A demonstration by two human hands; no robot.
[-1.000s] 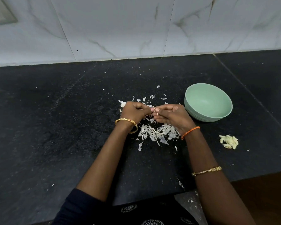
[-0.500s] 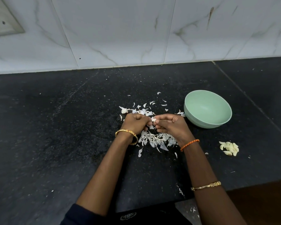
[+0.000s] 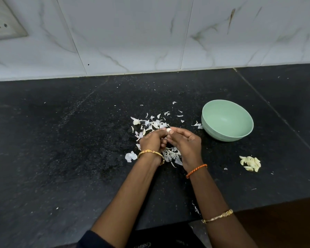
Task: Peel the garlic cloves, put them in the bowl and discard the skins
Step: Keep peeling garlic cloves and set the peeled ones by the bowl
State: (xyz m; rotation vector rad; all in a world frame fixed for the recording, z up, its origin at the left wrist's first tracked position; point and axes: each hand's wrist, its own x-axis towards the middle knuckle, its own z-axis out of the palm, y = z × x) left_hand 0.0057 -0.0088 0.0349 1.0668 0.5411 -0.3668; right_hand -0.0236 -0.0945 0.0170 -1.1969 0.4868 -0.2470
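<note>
Garlic clove (image 3: 168, 130): one, whitish, pinched between the fingertips of both my hands, held just above the desk (image 3: 61, 158) and over the skins, left of the bowl.

Item, nearest: dark sleeve (image 3: 91, 238) at the bottom edge, on my left arm.

Item: gold bangle (image 3: 217, 216) on my right forearm, near the desk's front edge.

Item: orange thread band (image 3: 196, 170) on my right wrist; second gold bangle (image 3: 151, 154) on my left wrist.

Item: left hand (image 3: 150, 141), fingers curled, tips closed on the clove's left side.

Item: right hand (image 3: 185, 142), thumb and forefinger pinching the clove's right side, the other fingers loosely bent below.

Item: skins (image 3: 170, 154), white papery flakes, heaped under and between my wrists, with more scattered beyond my fingertips and a few strays toward the bowl.

Item: peeled cloves (image 3: 250, 163), a small pale-yellow pile on the desk, right of my right wrist and nearer than the bowl, apart from it.

Item: bowl (image 3: 227, 120), pale green, upright on the desk, right of and slightly beyond my hands. I see nothing inside it.

Item, farthest: marbled white tile wall (image 3: 150, 33) behind the desk, with a socket plate (image 3: 2, 24) at upper left.
</note>
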